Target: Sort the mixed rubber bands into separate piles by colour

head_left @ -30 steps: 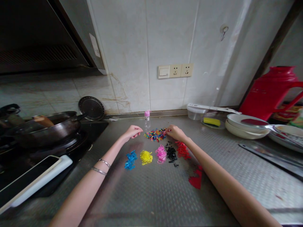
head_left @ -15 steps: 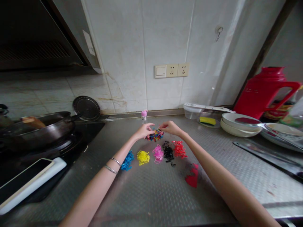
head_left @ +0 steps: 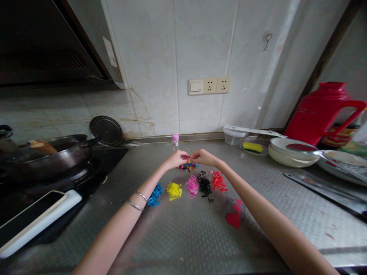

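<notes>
Five small heaps of bands, each of a single colour, lie across the metal counter (head_left: pixel 183 240): a blue heap (head_left: pixel 155 195), a yellow heap (head_left: pixel 174 191), a pink heap (head_left: pixel 192 187), a black heap (head_left: pixel 204 186) and a red heap (head_left: pixel 219 181). Beyond them is a multicoloured pile (head_left: pixel 187 167), partly covered by the hands. The left hand (head_left: pixel 175 159) and the right hand (head_left: pixel 203 158) reach in from opposite sides, fingers curled and close together above it; coloured pieces show at their fingertips, but whether either hand grips any I cannot tell. A pink-capped bottle (head_left: pixel 176 139) stands just behind the left hand. Two silver bracelets (head_left: pixel 137 201) circle the left wrist, near the blue heap. A torn-looking red piece (head_left: pixel 234 216) lies flat nearer the camera, beside the right forearm. A yellow sponge (head_left: pixel 252 147) rests farther right, near stacked white bowls (head_left: pixel 292 156).
</notes>
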Available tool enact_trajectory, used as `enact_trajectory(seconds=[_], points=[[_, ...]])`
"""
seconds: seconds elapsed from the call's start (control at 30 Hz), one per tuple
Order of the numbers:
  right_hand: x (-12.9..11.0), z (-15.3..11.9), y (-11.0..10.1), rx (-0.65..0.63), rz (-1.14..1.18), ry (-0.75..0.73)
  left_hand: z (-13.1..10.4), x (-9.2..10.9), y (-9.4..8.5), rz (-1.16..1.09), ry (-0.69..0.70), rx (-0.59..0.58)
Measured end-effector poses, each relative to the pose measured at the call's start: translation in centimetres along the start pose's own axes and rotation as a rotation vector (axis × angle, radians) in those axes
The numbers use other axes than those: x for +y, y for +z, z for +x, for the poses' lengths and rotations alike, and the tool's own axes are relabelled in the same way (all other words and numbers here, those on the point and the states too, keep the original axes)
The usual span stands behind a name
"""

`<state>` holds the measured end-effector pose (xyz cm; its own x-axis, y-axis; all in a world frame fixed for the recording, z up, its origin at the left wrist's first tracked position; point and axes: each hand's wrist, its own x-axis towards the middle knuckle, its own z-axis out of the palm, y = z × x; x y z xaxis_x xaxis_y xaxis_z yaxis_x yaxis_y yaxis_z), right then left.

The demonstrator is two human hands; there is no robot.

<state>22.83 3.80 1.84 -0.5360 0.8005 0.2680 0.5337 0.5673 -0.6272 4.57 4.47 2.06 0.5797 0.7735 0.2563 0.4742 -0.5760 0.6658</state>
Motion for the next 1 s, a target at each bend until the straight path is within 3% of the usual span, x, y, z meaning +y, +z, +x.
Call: enact_trajectory(seconds=[0.13, 0.47, 0.8, 1.0], points=[[-0.1, -0.2, -0.1, -0.003, 0.0, 0.022, -0.2, -0.3, -0.3, -0.016, -0.083, -0.04], [-0.2, -0.2, 0.4, -0.005, -0.029, 0.058, -0.5, -1.5, -1.6, -0.002, -0.133, -0.029], [-5.1, -0.1, 4.4, -0.209, -0.042, -0.167, -1.1, -3.1, -2.3, -0.068, -0.19, -0.038], [-6.1, -0.6, 6.0, -0.35, -0.024, -0.211, -1.5, -4.1, -2.5, -0.123, -0.203, -0.036]])
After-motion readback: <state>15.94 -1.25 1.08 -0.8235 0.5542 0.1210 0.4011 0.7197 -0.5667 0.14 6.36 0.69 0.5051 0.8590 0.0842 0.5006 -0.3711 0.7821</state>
